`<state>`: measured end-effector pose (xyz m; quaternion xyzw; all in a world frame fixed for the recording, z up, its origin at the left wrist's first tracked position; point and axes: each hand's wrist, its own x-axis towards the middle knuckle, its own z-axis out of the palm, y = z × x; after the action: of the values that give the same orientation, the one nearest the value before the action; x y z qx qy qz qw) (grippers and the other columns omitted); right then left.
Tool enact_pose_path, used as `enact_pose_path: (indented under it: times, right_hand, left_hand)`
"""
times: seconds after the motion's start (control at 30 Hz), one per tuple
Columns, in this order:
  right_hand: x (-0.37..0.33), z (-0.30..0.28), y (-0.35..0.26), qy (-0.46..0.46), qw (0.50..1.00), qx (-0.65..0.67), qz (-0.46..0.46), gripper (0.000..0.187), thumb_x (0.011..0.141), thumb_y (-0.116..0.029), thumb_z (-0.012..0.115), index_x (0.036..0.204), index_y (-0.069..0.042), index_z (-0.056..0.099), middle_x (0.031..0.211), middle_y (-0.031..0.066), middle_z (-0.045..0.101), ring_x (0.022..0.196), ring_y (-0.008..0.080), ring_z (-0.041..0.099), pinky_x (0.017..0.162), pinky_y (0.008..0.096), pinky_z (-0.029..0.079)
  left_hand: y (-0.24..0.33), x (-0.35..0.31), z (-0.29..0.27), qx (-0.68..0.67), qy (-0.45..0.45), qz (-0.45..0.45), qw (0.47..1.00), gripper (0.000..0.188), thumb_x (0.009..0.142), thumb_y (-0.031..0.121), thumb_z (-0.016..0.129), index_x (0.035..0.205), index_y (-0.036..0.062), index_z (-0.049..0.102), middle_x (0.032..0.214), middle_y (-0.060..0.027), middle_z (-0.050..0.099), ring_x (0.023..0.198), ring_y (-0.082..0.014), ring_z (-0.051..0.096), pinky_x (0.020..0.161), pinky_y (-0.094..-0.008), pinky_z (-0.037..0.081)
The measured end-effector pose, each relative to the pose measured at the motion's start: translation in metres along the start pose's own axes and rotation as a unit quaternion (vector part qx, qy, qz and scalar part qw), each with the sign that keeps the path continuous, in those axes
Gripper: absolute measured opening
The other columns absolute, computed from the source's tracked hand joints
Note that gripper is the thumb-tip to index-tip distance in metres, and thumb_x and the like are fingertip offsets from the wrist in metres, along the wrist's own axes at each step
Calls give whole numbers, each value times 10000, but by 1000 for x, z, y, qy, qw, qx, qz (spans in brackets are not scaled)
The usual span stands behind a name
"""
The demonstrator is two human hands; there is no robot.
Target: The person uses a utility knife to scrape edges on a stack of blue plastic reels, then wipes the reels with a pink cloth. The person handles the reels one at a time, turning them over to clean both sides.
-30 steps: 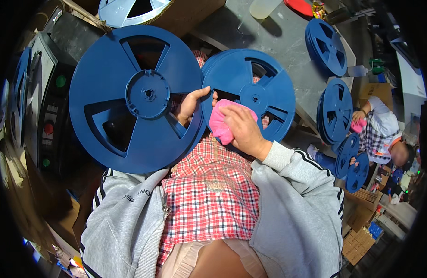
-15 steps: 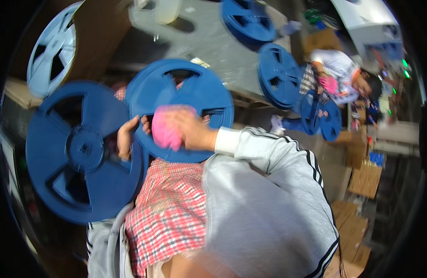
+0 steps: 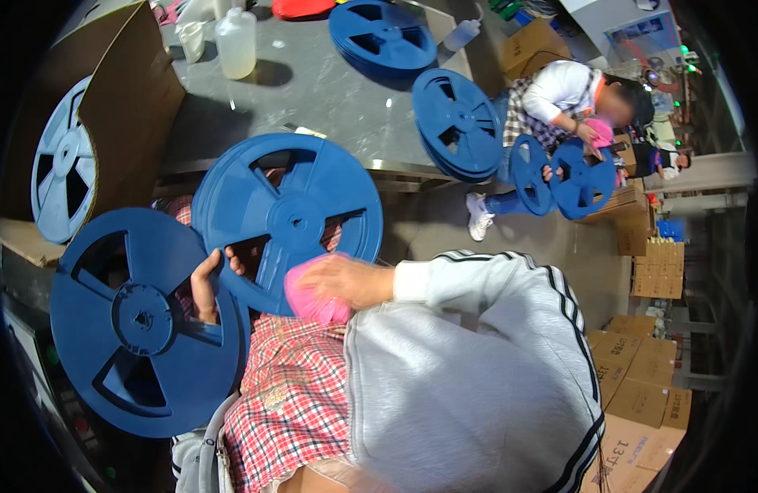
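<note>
Two large blue plastic reels lean in front of my body. My left hand shows through a cut-out of the left reel, its fingers closed around the lower left rim of the right reel. Most of the left arm is hidden behind the left reel. Bunched under my right hand is a pink cloth, pressed to the lower rim of the right reel. Another flange shows behind that reel's edge.
A metal table bears stacked blue reels and a plastic bottle. More reels lean at its edge. At left, a cardboard box holds a pale reel. A co-worker handles reels at right, near stacked cartons.
My right hand has moved the pink cloth from near the right reel's hub to its lower rim. The left hand keeps its grip. The view has shifted and become sharper.
</note>
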<state>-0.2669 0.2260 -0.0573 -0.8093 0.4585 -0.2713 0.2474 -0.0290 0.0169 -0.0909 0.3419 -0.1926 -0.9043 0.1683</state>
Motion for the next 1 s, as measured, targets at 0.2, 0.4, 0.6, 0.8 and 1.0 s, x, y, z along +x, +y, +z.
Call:
enact_pose_path:
  times: [0.2, 0.4, 0.6, 0.8, 1.0]
  right_hand:
    - [-55, -66, 58, 280, 880, -79, 376, 429, 738, -74, 754, 1129, -30, 584, 1163, 135, 614, 1085, 306, 558, 956, 382, 444]
    - [-43, -89, 61, 461, 692, 334, 444, 358, 952, -221, 590, 1198, 30, 658, 1133, 97, 692, 1004, 154, 661, 881, 277, 512]
    - [-46, -84, 51, 371, 697, 395, 469, 394, 939, -211, 598, 1203, 80, 630, 1122, 95, 673, 990, 151, 651, 866, 274, 506]
    - [-18, -133, 17, 337, 746, 331, 469, 479, 906, -133, 644, 1294, 121, 526, 1124, 99, 642, 1002, 150, 629, 902, 284, 491]
    - [25, -183, -37, 301, 778, 304, 459, 583, 882, -142, 653, 1352, 132, 445, 1266, 153, 587, 1095, 185, 608, 948, 306, 478]
  left_hand:
    - [-3, 2, 3, -34, -38, -2, 999, 204, 918, 239, 567, 977, 49, 612, 793, -88, 613, 726, -210, 590, 667, -314, 512]
    - [-2, -1, 2, -25, -28, 15, 999, 207, 927, 229, 543, 979, 43, 620, 780, -81, 646, 728, -191, 622, 672, -308, 533]
    - [-2, -3, 1, -49, -29, 0, 998, 191, 931, 202, 542, 998, 44, 626, 813, -75, 654, 740, -178, 647, 645, -289, 546]
    - [-8, 6, -14, -80, -60, -6, 995, 180, 903, 126, 606, 1030, 5, 646, 845, -97, 690, 721, -176, 708, 613, -257, 601]
    - [-15, 14, -22, -120, -49, -40, 991, 202, 881, 69, 635, 1065, -15, 635, 848, -113, 682, 757, -210, 704, 656, -299, 626]
